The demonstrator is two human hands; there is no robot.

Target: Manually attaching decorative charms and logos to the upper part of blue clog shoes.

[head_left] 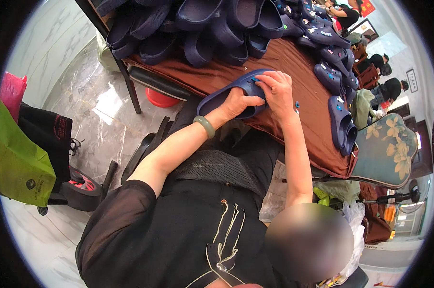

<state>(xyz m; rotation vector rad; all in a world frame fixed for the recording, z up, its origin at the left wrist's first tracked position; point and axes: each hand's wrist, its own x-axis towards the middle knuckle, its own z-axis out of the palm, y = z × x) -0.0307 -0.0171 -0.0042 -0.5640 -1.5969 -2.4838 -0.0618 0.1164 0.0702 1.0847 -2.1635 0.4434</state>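
A navy blue clog (212,99) is held over the near edge of the table, its toe toward the right. My left hand (237,102) reaches inside the clog through its opening and grips it from within; a green bangle sits on that wrist. On the clog's upper, the fingers of my right hand (276,89) pinch together by a small blue charm (256,79). Part of the toe is hidden behind that hand. Another small blue charm (297,104) lies on the brown cloth just right of my right hand.
Plain navy clogs (198,48) are heaped along the table's far side. Clogs with charms (328,77) line its right side, and a decorated pair (342,126) lies at the right edge. Brown cloth (293,57) covers the table. A floral chair back (387,149) stands to the right; people sit farther off.
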